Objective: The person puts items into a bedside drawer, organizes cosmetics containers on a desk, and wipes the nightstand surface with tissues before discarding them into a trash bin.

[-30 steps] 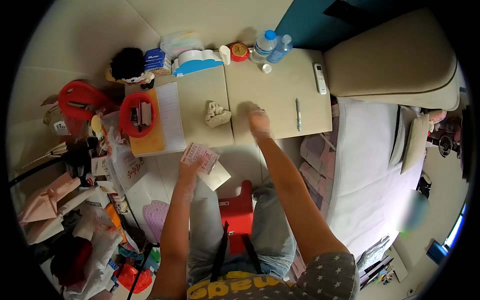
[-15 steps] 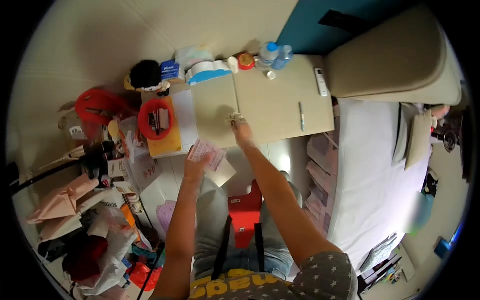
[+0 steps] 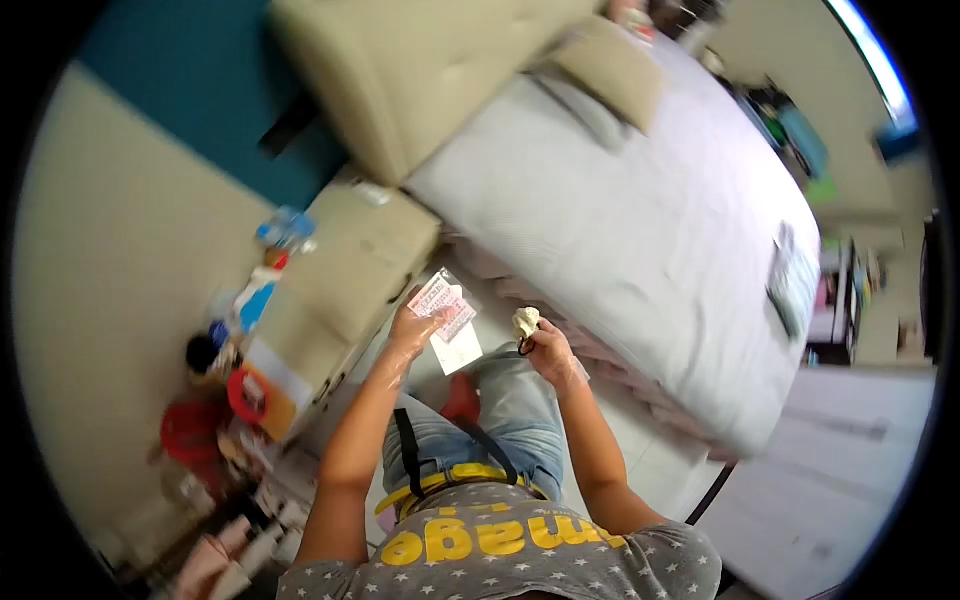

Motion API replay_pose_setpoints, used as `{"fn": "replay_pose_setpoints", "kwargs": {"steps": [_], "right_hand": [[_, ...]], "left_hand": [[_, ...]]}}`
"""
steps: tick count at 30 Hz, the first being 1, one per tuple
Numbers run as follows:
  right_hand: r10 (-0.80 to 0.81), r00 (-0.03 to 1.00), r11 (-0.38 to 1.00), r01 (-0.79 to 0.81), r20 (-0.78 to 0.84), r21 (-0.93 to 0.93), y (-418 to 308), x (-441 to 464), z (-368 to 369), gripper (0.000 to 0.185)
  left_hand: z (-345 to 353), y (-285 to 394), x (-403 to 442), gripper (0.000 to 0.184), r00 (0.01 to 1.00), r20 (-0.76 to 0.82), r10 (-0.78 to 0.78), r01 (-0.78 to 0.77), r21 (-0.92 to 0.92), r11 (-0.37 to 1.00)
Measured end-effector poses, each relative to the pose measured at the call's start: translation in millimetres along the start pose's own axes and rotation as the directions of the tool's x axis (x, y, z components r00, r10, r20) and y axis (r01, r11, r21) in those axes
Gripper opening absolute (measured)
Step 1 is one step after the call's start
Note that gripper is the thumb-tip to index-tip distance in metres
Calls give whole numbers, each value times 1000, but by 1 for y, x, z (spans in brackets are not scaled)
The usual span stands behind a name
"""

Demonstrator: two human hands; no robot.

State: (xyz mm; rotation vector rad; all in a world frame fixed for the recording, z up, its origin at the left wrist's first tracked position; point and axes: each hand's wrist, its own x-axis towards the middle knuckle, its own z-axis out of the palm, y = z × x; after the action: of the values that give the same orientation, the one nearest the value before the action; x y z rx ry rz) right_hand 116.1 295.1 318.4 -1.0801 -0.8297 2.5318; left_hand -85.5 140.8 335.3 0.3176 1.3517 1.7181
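Note:
My left hand (image 3: 413, 328) grips a pink printed packet (image 3: 446, 304) together with a cream card (image 3: 457, 348), which hangs below it. In my right hand (image 3: 550, 354) is a crumpled cream cloth scrunchie (image 3: 526, 321), pinched at the fingertips, with a small dark loop beneath it. Both hands are in front of my lap, apart from each other, and look covered by thin clear gloves.
The beige cabinet (image 3: 350, 270) stands at left, with blue bottles (image 3: 287, 228) and a red basket (image 3: 247, 394) on it. A large bed (image 3: 620, 230) fills the right. The red stool (image 3: 461, 398) shows by my legs.
The view has swung toward the bed, and I appear to be upright. My right hand has lifted the scrunchie off the cabinet and away from it. My left hand keeps the packet and card.

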Motion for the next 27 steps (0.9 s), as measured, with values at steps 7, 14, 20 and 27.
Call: {"fn": "replay_pose_setpoints", "kwargs": {"steps": [7,14,20,27], "right_hand": [[-481,803,861,509,-352,-17,-133,-214,-137,29],[-422,445,313,889,-790,333,-125,-354,-176,23],[-191,198,177,970,-961,165,-91,-434,-198,28],[30,78,127,989,-996,81,-125,-538,-322,22]], "left_hand": [[339,12,23,43,786,585,-200,139,148,979],[565,-3,-54,48,332,800,-499,263,430,864],[646,-56,-139,48,-24,734,-679,214,667,713],[812,-144,-228,41,-243,674,-698,69,730,681]]}}
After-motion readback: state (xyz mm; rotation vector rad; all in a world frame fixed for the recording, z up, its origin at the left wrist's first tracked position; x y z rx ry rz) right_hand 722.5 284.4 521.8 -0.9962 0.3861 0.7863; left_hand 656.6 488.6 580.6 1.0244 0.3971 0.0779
